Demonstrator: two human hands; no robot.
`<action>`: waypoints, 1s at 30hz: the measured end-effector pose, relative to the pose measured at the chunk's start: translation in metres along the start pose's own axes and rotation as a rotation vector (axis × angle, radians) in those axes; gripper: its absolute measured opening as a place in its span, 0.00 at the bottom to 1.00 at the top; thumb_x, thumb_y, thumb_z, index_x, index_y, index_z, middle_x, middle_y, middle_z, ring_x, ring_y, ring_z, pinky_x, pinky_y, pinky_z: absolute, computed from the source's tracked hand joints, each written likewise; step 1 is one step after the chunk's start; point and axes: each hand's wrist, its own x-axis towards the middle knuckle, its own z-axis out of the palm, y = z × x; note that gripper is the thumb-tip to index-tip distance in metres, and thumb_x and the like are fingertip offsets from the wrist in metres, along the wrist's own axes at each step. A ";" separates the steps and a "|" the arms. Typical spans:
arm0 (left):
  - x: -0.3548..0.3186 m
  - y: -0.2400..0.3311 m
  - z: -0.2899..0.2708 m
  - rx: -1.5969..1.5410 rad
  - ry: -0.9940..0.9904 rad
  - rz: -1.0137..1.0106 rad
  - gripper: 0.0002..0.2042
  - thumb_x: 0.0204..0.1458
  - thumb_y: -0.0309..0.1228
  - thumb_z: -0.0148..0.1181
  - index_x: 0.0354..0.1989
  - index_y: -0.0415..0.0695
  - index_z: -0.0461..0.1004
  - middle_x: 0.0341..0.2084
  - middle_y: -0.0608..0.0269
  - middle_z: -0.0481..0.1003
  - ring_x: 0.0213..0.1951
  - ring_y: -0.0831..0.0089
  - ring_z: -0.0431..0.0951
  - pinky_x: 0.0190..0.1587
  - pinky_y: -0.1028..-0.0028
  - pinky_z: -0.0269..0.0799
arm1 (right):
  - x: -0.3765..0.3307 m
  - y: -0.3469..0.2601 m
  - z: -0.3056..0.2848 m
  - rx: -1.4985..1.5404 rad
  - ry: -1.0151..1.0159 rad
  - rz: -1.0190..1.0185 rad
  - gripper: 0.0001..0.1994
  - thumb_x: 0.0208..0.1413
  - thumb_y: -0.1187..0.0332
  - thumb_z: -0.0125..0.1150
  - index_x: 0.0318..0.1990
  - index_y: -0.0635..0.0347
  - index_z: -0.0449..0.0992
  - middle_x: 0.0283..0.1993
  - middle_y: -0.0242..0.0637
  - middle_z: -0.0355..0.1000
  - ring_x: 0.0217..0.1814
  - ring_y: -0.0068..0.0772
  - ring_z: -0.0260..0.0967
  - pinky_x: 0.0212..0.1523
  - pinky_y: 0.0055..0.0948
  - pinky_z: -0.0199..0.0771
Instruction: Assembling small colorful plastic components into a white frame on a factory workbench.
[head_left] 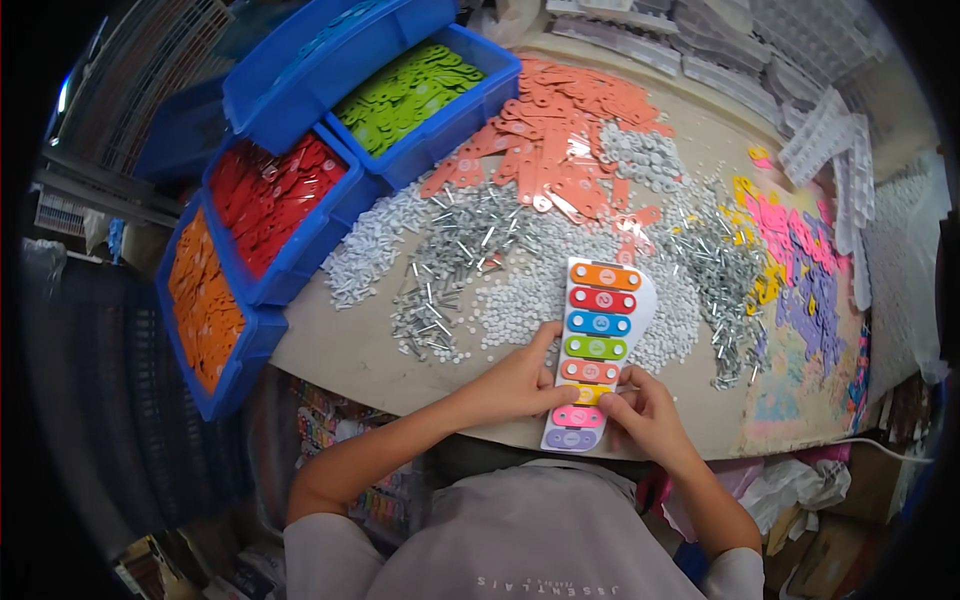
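A white toy xylophone board lies on the table in front of me, carrying a row of coloured bars from orange at the far end to purple at the near end. My left hand holds its left edge, thumb stretched up along the side. My right hand pinches at the yellow bar near the right edge, fingers closed on it. The pink bar and purple bar sit just below my fingers.
Heaps of white plastic washers and metal screws cover the table. Salmon bars are piled behind. Blue bins hold green, red and orange bars at left. Pink, yellow and purple bars lie right.
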 end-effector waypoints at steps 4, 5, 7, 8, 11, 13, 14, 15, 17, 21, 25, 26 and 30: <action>-0.002 0.004 -0.002 0.026 -0.022 0.060 0.40 0.57 0.32 0.64 0.71 0.39 0.44 0.19 0.62 0.75 0.19 0.78 0.76 0.22 0.74 0.65 | 0.002 -0.006 0.000 0.019 -0.041 0.008 0.13 0.65 0.70 0.60 0.50 0.64 0.63 0.28 0.36 0.75 0.19 0.22 0.68 0.19 0.22 0.66; -0.001 0.002 -0.001 0.012 -0.012 0.090 0.38 0.57 0.32 0.64 0.70 0.39 0.45 0.19 0.62 0.76 0.20 0.77 0.77 0.22 0.73 0.67 | 0.004 -0.005 -0.001 0.016 -0.051 0.008 0.13 0.65 0.70 0.60 0.50 0.64 0.63 0.28 0.36 0.75 0.19 0.22 0.68 0.19 0.22 0.66; 0.002 0.000 -0.001 -0.004 -0.011 0.087 0.37 0.57 0.31 0.63 0.70 0.39 0.46 0.19 0.61 0.76 0.20 0.75 0.78 0.23 0.72 0.68 | 0.006 -0.002 -0.001 0.007 -0.051 -0.006 0.12 0.66 0.71 0.58 0.50 0.64 0.63 0.29 0.37 0.75 0.19 0.22 0.68 0.19 0.22 0.66; 0.003 -0.001 -0.001 -0.020 -0.017 0.087 0.37 0.57 0.31 0.63 0.69 0.39 0.47 0.19 0.60 0.76 0.21 0.72 0.78 0.23 0.71 0.69 | 0.006 -0.002 0.001 0.004 -0.057 -0.007 0.12 0.66 0.71 0.58 0.50 0.64 0.63 0.29 0.37 0.75 0.19 0.22 0.68 0.19 0.22 0.66; 0.001 0.001 0.000 0.055 0.001 0.054 0.38 0.58 0.29 0.62 0.71 0.42 0.43 0.17 0.62 0.75 0.20 0.79 0.75 0.24 0.74 0.65 | 0.006 -0.001 0.004 -0.017 -0.035 -0.035 0.11 0.67 0.71 0.57 0.50 0.63 0.63 0.29 0.36 0.75 0.18 0.21 0.67 0.18 0.22 0.66; 0.000 0.003 0.000 0.091 0.019 0.069 0.39 0.58 0.29 0.63 0.72 0.42 0.42 0.16 0.62 0.74 0.20 0.78 0.75 0.24 0.74 0.65 | 0.007 0.001 0.004 -0.008 -0.012 -0.032 0.10 0.67 0.72 0.56 0.49 0.63 0.63 0.29 0.36 0.75 0.19 0.21 0.69 0.19 0.21 0.68; -0.002 0.003 0.001 0.125 0.031 0.078 0.40 0.58 0.29 0.63 0.72 0.42 0.42 0.16 0.61 0.74 0.19 0.77 0.75 0.24 0.73 0.65 | 0.008 -0.002 0.005 -0.015 -0.018 -0.041 0.10 0.67 0.72 0.56 0.49 0.63 0.63 0.29 0.36 0.75 0.19 0.21 0.69 0.19 0.21 0.68; -0.004 0.002 0.002 0.126 0.041 0.086 0.40 0.58 0.29 0.63 0.72 0.42 0.42 0.16 0.61 0.74 0.19 0.77 0.75 0.24 0.73 0.65 | 0.007 -0.004 0.006 0.009 -0.026 -0.038 0.10 0.67 0.72 0.56 0.49 0.63 0.63 0.29 0.37 0.75 0.20 0.22 0.70 0.19 0.21 0.69; -0.007 -0.002 0.004 0.192 0.105 0.126 0.39 0.58 0.31 0.64 0.72 0.40 0.46 0.16 0.62 0.74 0.20 0.76 0.75 0.24 0.73 0.65 | 0.005 -0.004 0.006 0.024 -0.041 -0.042 0.09 0.67 0.72 0.56 0.48 0.62 0.63 0.29 0.37 0.75 0.20 0.22 0.72 0.20 0.20 0.70; -0.024 0.016 -0.017 0.311 0.296 0.105 0.25 0.58 0.32 0.65 0.62 0.40 0.67 0.20 0.62 0.75 0.23 0.75 0.76 0.28 0.71 0.69 | 0.006 0.015 -0.006 0.059 -0.004 -0.127 0.09 0.68 0.68 0.54 0.48 0.60 0.63 0.27 0.36 0.73 0.20 0.24 0.72 0.19 0.21 0.72; -0.034 0.016 -0.086 0.657 1.004 0.394 0.08 0.56 0.30 0.64 0.41 0.39 0.80 0.29 0.55 0.78 0.32 0.63 0.80 0.36 0.67 0.73 | -0.002 0.023 -0.006 0.224 0.258 -0.244 0.08 0.69 0.67 0.53 0.45 0.59 0.64 0.24 0.34 0.71 0.19 0.25 0.70 0.19 0.23 0.71; -0.034 0.016 -0.108 0.852 1.116 0.433 0.07 0.55 0.29 0.64 0.37 0.39 0.80 0.31 0.54 0.78 0.34 0.58 0.80 0.38 0.65 0.73 | -0.002 0.025 -0.006 0.230 0.301 -0.256 0.08 0.69 0.67 0.53 0.45 0.59 0.64 0.24 0.34 0.71 0.19 0.25 0.70 0.19 0.23 0.71; -0.039 -0.015 -0.157 1.158 1.147 0.280 0.06 0.51 0.28 0.67 0.32 0.40 0.78 0.29 0.55 0.76 0.36 0.55 0.78 0.39 0.60 0.72 | 0.002 0.008 -0.012 -0.035 0.417 -0.398 0.05 0.66 0.71 0.56 0.40 0.61 0.69 0.24 0.34 0.70 0.21 0.24 0.69 0.24 0.22 0.69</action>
